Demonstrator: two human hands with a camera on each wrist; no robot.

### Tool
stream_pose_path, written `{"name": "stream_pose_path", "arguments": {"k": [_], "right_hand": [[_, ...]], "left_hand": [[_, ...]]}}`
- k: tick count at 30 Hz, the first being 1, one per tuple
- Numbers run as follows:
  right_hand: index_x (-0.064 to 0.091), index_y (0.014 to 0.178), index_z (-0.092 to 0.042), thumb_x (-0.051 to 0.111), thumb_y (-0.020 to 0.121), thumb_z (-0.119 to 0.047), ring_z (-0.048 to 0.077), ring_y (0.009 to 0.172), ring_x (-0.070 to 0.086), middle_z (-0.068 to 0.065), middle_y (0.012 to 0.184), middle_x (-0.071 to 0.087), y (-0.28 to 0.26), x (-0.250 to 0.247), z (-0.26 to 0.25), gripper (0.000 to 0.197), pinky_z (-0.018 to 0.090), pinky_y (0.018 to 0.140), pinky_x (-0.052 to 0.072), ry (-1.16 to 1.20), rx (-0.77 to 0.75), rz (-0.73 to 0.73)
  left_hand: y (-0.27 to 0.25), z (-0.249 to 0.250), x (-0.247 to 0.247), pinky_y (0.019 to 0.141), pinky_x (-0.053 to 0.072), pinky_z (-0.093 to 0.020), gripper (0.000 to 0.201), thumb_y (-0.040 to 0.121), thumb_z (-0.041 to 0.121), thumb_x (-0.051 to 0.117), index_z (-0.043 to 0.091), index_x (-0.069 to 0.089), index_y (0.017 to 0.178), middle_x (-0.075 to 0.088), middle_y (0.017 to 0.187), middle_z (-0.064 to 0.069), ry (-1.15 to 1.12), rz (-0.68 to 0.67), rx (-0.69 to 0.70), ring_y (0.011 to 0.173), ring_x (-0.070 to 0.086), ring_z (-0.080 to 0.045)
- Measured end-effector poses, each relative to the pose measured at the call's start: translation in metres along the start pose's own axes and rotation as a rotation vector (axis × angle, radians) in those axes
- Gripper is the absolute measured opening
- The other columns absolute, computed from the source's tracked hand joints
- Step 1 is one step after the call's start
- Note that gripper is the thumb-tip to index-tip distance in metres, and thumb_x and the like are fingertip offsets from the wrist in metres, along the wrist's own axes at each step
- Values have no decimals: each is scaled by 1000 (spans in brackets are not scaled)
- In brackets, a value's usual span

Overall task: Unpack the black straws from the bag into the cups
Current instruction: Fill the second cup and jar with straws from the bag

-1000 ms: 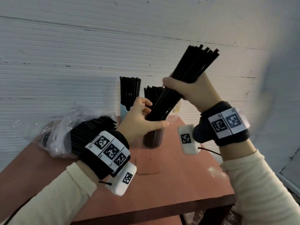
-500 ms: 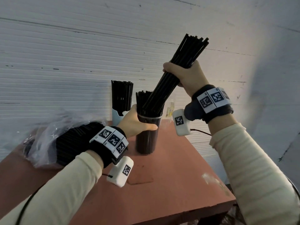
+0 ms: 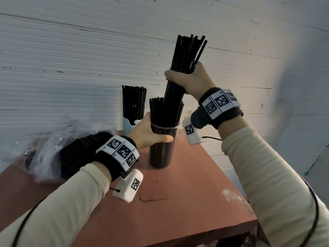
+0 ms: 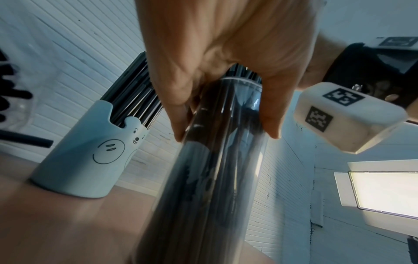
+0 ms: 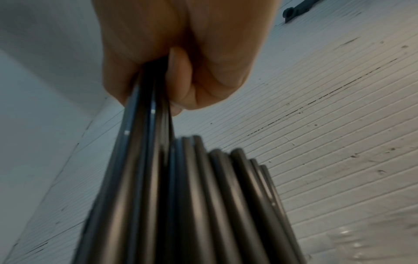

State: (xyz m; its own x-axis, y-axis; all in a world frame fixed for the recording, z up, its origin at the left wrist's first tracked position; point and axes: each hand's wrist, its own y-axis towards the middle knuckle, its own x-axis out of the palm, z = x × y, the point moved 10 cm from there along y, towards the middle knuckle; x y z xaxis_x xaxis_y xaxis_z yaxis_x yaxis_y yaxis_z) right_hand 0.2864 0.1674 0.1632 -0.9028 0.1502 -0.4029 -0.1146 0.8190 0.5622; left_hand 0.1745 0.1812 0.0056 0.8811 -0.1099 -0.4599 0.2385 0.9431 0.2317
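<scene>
A person stands at a reddish table (image 3: 178, 202) against a white ribbed wall. Their right hand (image 3: 194, 81), at about 1 o'clock in the head view, has its fingers wrapped tight around a bundle of black straws (image 3: 183, 68). A second ago the bundle leaned steeply to the right above the cup; now it stands nearly upright, its lower ends entering the clear cup (image 3: 162, 145) at the centre, which already holds many straws. The left hand (image 3: 147, 132) has come to curl its fingers and thumb around the cup just under the rim, steadying it. This suggests the bundle is about to be released into the cup. Behind, at 11 o'clock, a pale blue cup (image 4: 90, 157) with a smiley face is already full of straws. At 9 o'clock the clear plastic bag (image 3: 53, 148) lies on the table, many straws still inside.
</scene>
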Motion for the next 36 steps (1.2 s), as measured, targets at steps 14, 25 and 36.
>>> {"name": "stream_pose_path", "arguments": {"k": [14, 25, 36], "right_hand": [[58, 91, 14, 70, 85, -23, 24, 68, 56, 14, 77, 57, 2, -4, 9, 40, 32, 60, 47, 15, 2, 12], [63, 90, 10, 71, 86, -25, 22, 71, 66, 14, 77, 65, -4, 8, 17, 36, 39, 73, 57, -86, -12, -62], [49, 89, -42, 59, 70, -75, 22, 120, 40, -4, 114, 53, -28, 26, 60, 40, 50, 102, 41, -428, 90, -166]], "left_hand": [[11, 12, -1, 88, 41, -22, 46, 68, 45, 82, 38, 48, 99, 60, 103, 18, -32, -59, -11, 98, 56, 0], [14, -2, 0, 101, 39, -27, 97, 59, 60, 81, 26, 37, 138, 54, 122, 13, -44, -73, -27, 115, 52, -8], [12, -18, 3, 113, 35, -39, 111, 47, 48, 86, 26, 34, 143, 53, 134, 10, -83, -121, 1, 126, 48, -11]]}}
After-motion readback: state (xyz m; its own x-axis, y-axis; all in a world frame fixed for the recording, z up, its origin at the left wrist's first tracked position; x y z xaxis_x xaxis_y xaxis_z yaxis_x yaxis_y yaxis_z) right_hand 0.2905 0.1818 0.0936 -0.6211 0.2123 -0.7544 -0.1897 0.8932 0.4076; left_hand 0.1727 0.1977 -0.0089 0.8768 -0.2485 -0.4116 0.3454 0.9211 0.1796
